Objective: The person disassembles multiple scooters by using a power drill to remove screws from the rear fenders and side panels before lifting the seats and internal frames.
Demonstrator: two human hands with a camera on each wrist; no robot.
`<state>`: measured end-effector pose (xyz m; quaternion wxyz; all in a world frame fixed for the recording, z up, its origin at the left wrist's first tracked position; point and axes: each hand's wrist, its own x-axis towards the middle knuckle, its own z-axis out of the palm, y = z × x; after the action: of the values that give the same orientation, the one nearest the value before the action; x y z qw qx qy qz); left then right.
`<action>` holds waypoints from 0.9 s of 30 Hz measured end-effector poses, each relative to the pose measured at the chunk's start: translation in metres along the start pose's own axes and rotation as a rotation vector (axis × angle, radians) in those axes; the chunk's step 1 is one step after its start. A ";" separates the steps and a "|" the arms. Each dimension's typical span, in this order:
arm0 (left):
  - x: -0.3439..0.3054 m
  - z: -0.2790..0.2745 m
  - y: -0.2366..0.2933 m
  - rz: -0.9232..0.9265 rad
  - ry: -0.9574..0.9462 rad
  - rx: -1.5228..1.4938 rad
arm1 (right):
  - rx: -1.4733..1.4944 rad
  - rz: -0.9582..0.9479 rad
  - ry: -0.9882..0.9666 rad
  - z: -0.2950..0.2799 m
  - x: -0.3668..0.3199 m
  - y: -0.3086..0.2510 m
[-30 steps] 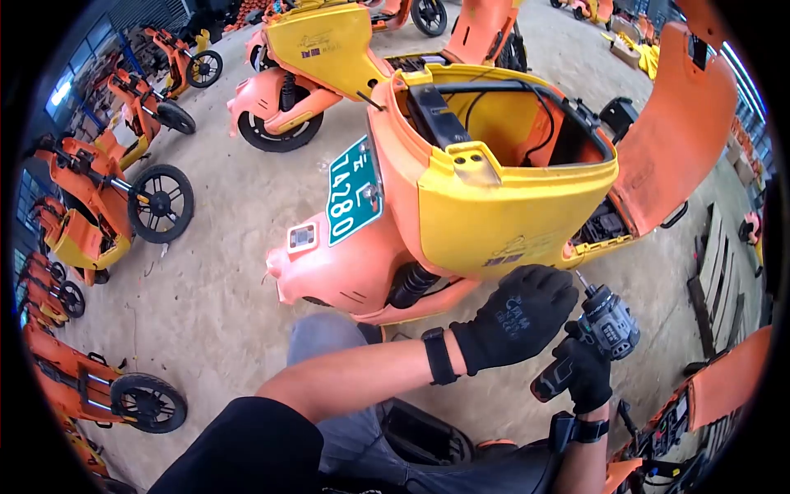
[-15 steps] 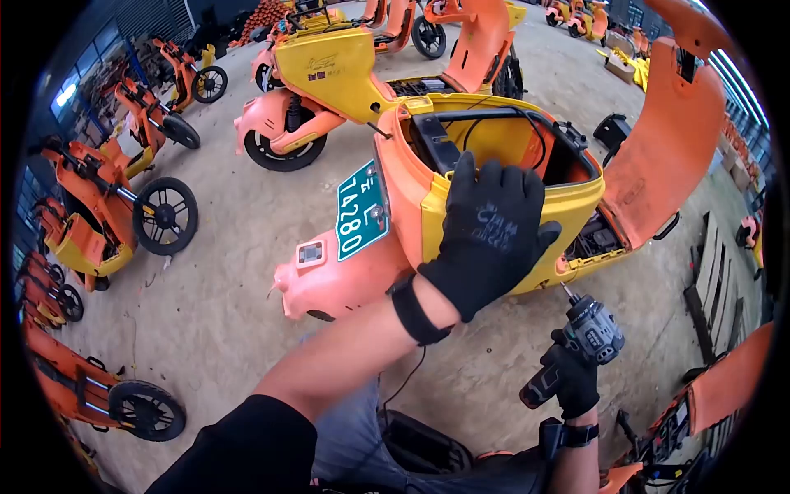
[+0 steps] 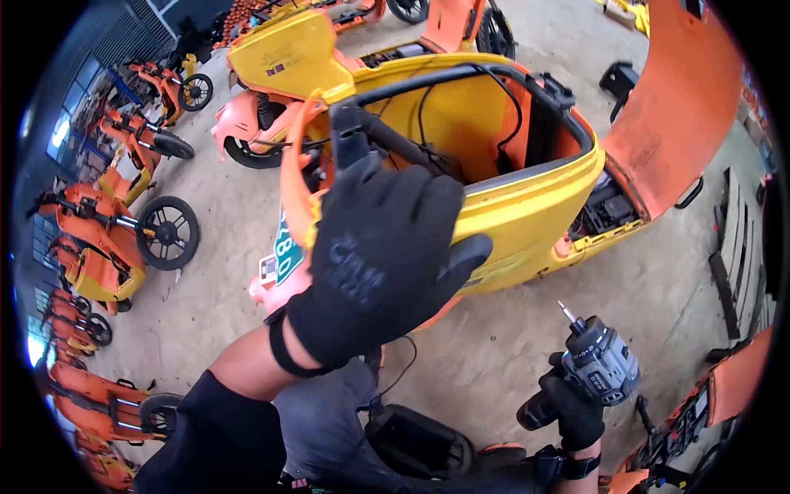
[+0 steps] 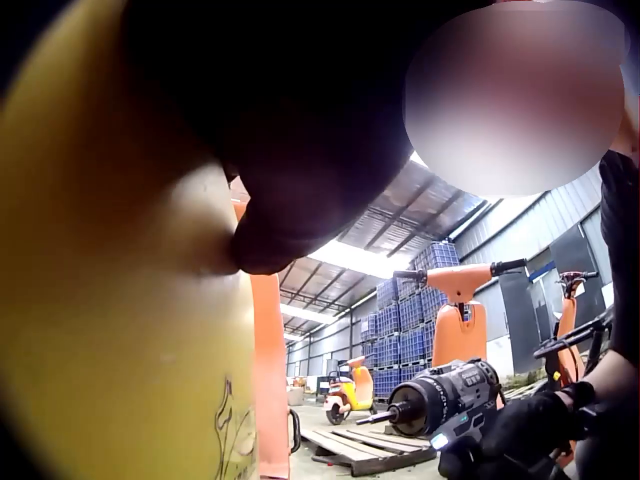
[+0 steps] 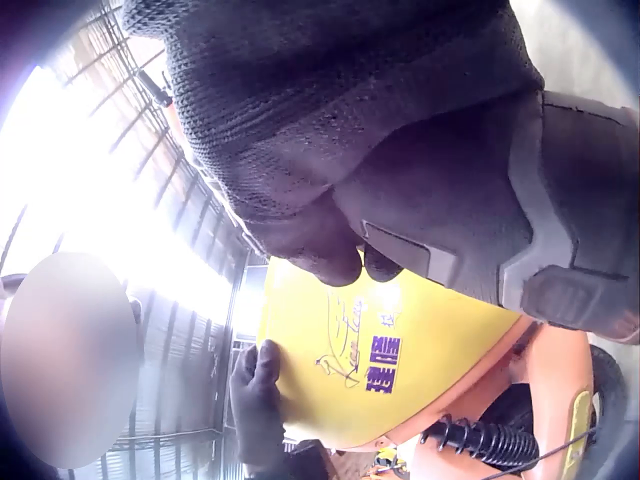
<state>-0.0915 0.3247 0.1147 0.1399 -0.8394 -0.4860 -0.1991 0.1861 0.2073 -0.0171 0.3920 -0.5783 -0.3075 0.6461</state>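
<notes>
Where the yellow body panel [image 3: 527, 214] wraps the scooter's open under-seat well, it is gripped at its rear rim by the gloved left hand [image 3: 378, 255], fingers hooked over the edge and thumb pressed on the outer face. A cordless driver [image 3: 605, 362] is clasped in the right hand [image 3: 572, 407], low over the concrete floor [image 3: 494, 346], its bit [image 3: 566, 311] well apart from the panel. If pulled hard, the plastic could be cracked or the black cables [image 3: 514, 99] snagged.
</notes>
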 end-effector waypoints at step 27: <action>0.019 -0.049 0.000 -0.405 -0.325 -0.508 | -0.814 -0.015 -0.026 0.049 -0.058 -0.168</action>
<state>-0.0926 0.3176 0.1670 -0.1947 -0.7547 -0.5934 -0.2011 0.1645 0.2449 0.1622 0.1318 -0.6757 -0.5472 0.4761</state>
